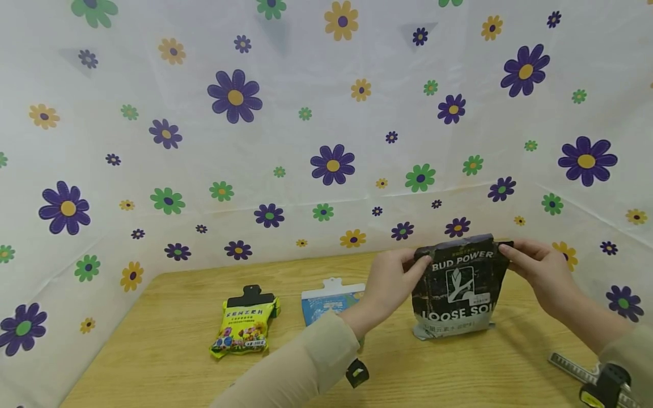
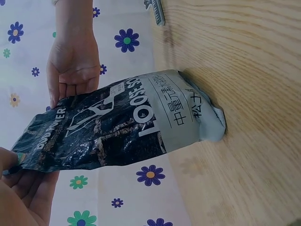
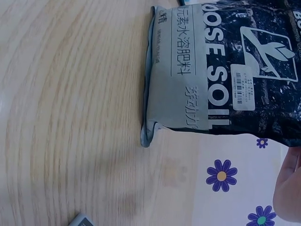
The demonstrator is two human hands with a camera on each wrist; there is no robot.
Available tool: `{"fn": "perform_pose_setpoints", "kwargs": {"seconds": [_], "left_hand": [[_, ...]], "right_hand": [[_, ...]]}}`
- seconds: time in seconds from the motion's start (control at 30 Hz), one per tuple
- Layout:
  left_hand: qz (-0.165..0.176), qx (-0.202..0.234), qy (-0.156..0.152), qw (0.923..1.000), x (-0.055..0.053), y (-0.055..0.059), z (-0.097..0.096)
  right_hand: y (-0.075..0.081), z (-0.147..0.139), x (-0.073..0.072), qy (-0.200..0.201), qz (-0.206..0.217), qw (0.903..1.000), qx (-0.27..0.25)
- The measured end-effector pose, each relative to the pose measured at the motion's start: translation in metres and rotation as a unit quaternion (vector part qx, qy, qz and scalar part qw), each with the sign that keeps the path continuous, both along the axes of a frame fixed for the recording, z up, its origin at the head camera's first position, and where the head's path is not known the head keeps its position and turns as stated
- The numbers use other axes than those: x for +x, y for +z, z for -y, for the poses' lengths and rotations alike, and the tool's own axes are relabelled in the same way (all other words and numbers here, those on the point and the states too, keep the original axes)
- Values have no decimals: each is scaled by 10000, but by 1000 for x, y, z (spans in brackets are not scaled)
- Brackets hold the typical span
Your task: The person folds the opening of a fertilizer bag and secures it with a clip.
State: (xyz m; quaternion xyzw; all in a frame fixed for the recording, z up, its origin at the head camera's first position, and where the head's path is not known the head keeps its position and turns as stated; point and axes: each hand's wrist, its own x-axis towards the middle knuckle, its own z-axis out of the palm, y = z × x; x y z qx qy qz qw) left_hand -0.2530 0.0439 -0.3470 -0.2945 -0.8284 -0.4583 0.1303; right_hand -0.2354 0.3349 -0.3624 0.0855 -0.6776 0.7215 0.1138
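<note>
A black and grey bag of loose soil fertilizer (image 1: 454, 292) stands upright on the wooden table, its printed front toward me. My left hand (image 1: 390, 283) pinches its top left corner between thumb and fingers. At the top right corner my right hand (image 1: 541, 275) pinches the edge, thumb in front. The top of the bag looks folded flat between the hands. In the left wrist view the bag (image 2: 117, 125) shows full length, its bottom end at the tabletop. The right wrist view shows its grey lower part and a white barcode label (image 3: 242, 87).
Left on the table (image 1: 168, 340) lies a yellow fertilizer bag (image 1: 245, 328) with a black clip (image 1: 251, 297). Beside it is a blue bag (image 1: 321, 309) with a white clip (image 1: 331, 288), partly behind my left arm. A grey slotted strip (image 1: 573, 367) lies near my right sleeve. Flowered cloth (image 1: 285, 141) hangs behind.
</note>
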Motion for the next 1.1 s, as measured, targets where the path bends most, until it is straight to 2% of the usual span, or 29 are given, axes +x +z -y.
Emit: {"fn": "perform_pose_setpoints", "kwargs": {"seconds": [0.13, 0.43, 0.7, 1.1], "left_hand": [[237, 204, -18, 9995, 0, 1, 0], [329, 369, -40, 9988, -3, 0, 0], [573, 646, -71, 9962, -5, -2, -1], [787, 743, 20, 9941, -8, -1, -3]], "right_hand": [[1, -1, -1, 95, -24, 9999, -72], [1, -1, -3, 99, 56, 9999, -129], [1, -1, -3, 178, 81, 9998, -51], [0, 0, -3, 104, 91, 9991, 388]]}}
